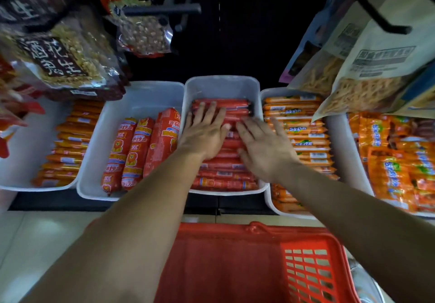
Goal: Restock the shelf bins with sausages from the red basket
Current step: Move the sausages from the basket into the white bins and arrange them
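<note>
A white middle bin [221, 84] holds a stack of thin red sausages [223, 175] lying crosswise. My left hand [204, 133] lies flat on the stack, fingers spread toward the bin's back. My right hand [263, 145] rests palm down beside it, over the right side of the same stack. Neither hand grips anything. The red basket [306, 267] sits on the floor below the shelf, between my forearms; its inside looks bare where visible.
Left of the middle bin, a white bin [141, 95] holds three thick red sausages [138, 152]. Orange sausages fill the far-left bin [68, 142] and the right bin [303, 135]. Orange packs [395, 161] lie far right. Snack bags [63, 60] hang overhead on hooks.
</note>
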Demonstrator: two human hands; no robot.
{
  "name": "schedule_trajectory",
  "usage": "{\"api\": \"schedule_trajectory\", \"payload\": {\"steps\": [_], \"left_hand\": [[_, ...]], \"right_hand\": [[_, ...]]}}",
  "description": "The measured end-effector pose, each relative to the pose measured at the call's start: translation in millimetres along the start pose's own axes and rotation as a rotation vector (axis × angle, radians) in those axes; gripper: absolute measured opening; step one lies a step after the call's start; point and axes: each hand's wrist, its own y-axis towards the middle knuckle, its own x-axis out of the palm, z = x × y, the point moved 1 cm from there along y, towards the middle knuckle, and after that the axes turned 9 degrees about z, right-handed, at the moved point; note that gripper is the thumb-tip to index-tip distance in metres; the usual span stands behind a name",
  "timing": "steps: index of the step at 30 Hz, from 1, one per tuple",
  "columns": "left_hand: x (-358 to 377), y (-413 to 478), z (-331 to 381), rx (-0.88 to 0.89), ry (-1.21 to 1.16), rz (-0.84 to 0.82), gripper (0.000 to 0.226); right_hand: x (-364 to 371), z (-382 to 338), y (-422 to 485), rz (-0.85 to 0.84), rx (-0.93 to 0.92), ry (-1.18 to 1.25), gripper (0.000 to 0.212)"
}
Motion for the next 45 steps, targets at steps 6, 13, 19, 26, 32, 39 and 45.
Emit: {"api": "schedule_trajectory", "payload": {"steps": [6,13,19,26,32,39,45], "left_hand": [[-9,33,-2,-0.028,-0.059,0.110,0.059],[1,-14,-6,-0.015,-0.059,0.040,0.058],[3,-3,3,0.019,-0.007,0.149,0.059],[6,44,0,-0.047,0.034,0.067,0.060],[8,41,9,0.038,0.071,0.366,0.057],[6,66,-1,-0.029,-0.007,0.075,0.067],[3,35,-2,-0.125,-0.142,0.189,0.066]], "right_hand": [[4,-2,19,-0.114,0.053,-0.121,0.076],[-1,8,42,-0.071,0.020,-0.054,0.068],[14,19,-12,0.028,0.108,0.213,0.068],[21,18,-9,0.053,0.136,0.212,0.071],[21,13,-7,0.025,0.152,0.231,0.066],[21,15,-3,0.022,0.141,0.254,0.065],[23,16,-6,0.032,0.157,0.270,0.064]]}}
